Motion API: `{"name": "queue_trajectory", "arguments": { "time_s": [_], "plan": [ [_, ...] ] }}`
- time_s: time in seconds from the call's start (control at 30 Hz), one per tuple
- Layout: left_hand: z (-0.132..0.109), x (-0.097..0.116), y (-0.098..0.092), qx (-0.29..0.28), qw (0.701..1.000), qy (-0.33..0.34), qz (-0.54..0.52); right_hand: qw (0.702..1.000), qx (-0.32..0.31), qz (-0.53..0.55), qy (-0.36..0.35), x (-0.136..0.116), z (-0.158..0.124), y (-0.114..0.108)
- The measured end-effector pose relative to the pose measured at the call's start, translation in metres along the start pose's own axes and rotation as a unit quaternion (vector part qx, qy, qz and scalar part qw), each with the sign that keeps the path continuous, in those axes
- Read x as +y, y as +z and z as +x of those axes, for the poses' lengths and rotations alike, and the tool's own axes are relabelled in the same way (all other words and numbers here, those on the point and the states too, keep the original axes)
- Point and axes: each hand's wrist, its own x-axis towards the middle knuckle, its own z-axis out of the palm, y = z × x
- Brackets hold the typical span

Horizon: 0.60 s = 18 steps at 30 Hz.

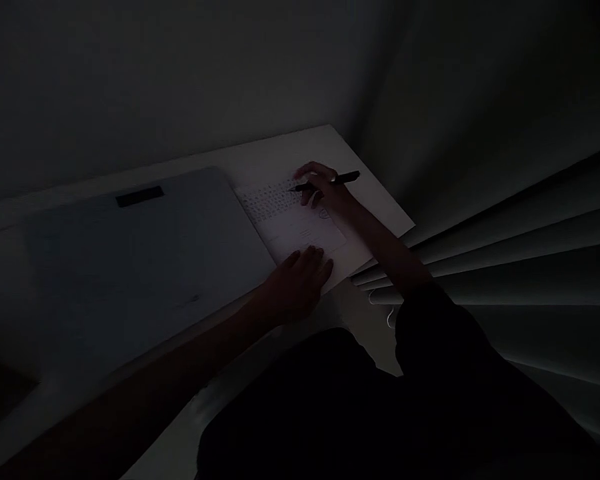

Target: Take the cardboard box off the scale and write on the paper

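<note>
Mid-writing, I judge: right hand (325, 187) clamps pen (330, 181) on sheet (295, 223), left hand (300, 283) flat, fingers spread, pinning it; next stroke needs steady paper.

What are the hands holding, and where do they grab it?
The right hand grips a slim black pen near its tip end. The left hand holds nothing; it lies flat on the white paper sheet.

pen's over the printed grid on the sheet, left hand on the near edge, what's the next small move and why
Probably lower the pen tip onto the sheet. The right hand has it in a writing grip with the tip over the printed rows, and the left hand lies flat on the sheet's near edge, steadying it. Whether the tip already touches is too dim to tell.
</note>
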Motion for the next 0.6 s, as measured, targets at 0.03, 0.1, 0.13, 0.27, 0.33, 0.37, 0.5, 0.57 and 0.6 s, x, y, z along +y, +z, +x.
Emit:
{"name": "queue_trajectory", "arguments": {
  "time_s": [0.03,0.1,0.13,0.27,0.33,0.37,0.5,0.57,0.6],
  "plan": [
    [-0.0001,0.0000,0.0001,0.005,1.000,-0.001,0.000,1.000,-0.002,-0.020,0.010,0.0006,0.0000,0.0011],
    [-0.0004,-0.0002,0.0000,0.013,1.000,-0.001,0.000,0.998,0.010,-0.069,-0.004,0.0015,-0.0005,0.0037],
    [-0.0005,-0.0003,-0.0002,0.014,1.000,-0.001,0.000,0.996,0.016,-0.090,-0.018,0.0019,-0.0009,0.0050],
    [-0.0002,-0.0002,-0.0001,0.010,1.000,-0.003,-0.004,0.994,-0.002,-0.107,0.017,0.0024,-0.0028,0.0075],
    [0.0001,-0.0001,0.0002,0.003,1.000,-0.003,-0.006,0.994,-0.015,-0.095,0.043,0.0019,-0.0034,0.0077],
    [0.0003,-0.0001,0.0002,0.000,1.000,-0.002,-0.007,0.994,-0.016,-0.092,0.048,0.0015,-0.0036,0.0078],
    [0.0003,-0.0001,-0.0007,-0.001,1.000,0.004,-0.007,0.994,-0.002,-0.095,0.050,0.0002,-0.0047,0.0096],
    [0.0003,-0.0001,-0.0018,-0.003,1.000,0.009,-0.008,0.995,-0.005,-0.092,0.048,0.0008,-0.0050,0.0104],
    [0.0005,-0.0001,-0.0024,-0.005,1.000,0.009,-0.009,0.995,-0.009,-0.090,0.047,0.0017,-0.0050,0.0106]
  ]
}}
